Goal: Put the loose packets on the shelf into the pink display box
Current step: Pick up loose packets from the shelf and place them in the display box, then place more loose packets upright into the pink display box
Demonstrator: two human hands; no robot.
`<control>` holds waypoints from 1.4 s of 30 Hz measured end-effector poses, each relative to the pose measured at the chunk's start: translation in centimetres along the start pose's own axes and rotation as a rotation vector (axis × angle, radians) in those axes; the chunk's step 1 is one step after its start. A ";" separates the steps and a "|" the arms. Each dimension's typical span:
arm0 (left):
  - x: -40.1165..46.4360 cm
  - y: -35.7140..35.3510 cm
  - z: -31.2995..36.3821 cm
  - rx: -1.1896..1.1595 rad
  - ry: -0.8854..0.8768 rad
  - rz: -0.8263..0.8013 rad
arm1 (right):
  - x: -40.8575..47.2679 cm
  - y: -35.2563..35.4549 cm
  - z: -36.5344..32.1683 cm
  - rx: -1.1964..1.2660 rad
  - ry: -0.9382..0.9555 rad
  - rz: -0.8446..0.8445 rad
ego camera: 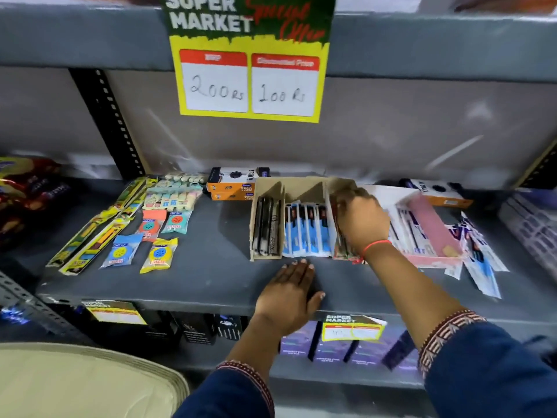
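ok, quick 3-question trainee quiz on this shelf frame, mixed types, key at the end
1. True or false: the left hand rests flat on the grey shelf, holding nothing.
2. Which compartment of the brown cardboard divider box does the right hand reach into? A left, B middle, C right.
3. Fill in: loose packets lie to the ___ of the pink display box.

Key: 1 true. 2 C. 3 right.
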State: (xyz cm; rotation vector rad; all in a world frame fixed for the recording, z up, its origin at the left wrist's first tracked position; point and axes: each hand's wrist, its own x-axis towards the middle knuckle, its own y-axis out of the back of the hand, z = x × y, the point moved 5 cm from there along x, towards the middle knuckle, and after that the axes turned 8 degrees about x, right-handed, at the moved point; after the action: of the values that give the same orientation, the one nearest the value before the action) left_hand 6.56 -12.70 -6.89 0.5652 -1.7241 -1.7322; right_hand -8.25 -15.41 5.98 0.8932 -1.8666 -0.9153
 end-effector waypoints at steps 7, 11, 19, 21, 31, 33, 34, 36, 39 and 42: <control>1.5 -0.2 6.9 -0.005 -0.188 -0.013 | -1.8 2.9 8.3 0.015 -0.206 0.106; 3.5 -0.2 10.6 0.012 -0.280 -0.014 | -3.4 4.6 13.7 -0.029 -0.358 0.210; 7.7 -0.5 15.2 -0.072 -0.349 0.035 | -5.3 5.0 24.1 -0.043 -0.804 -0.047; 8.0 -0.7 15.2 -0.076 -0.344 0.044 | -5.2 4.6 25.7 -0.028 -0.848 -0.139; 8.0 -1.3 14.9 -0.023 -0.333 0.045 | -3.1 3.9 27.7 0.331 -0.903 -0.144; 8.0 -1.3 14.9 -0.019 -0.331 0.046 | -3.0 3.9 28.0 0.399 -0.937 -0.125; 8.0 -1.2 14.9 -0.017 -0.331 0.044 | -3.0 4.0 28.1 0.415 -0.948 -0.128; 7.9 -1.2 14.9 -0.015 -0.329 0.036 | -2.9 4.2 28.3 0.446 -0.951 -0.115; 8.0 -1.1 14.8 -0.035 -0.315 0.013 | -3.7 5.1 28.4 0.582 -0.958 0.078; 7.9 -1.1 14.9 -0.028 -0.312 -0.013 | -4.9 6.1 27.9 0.848 -0.939 0.293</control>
State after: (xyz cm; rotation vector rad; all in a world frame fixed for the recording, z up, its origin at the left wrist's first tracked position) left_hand -9.51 -7.42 -6.19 0.3053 -1.9043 -1.9311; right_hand -32.73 -1.61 -1.00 0.6299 -3.2227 -0.3145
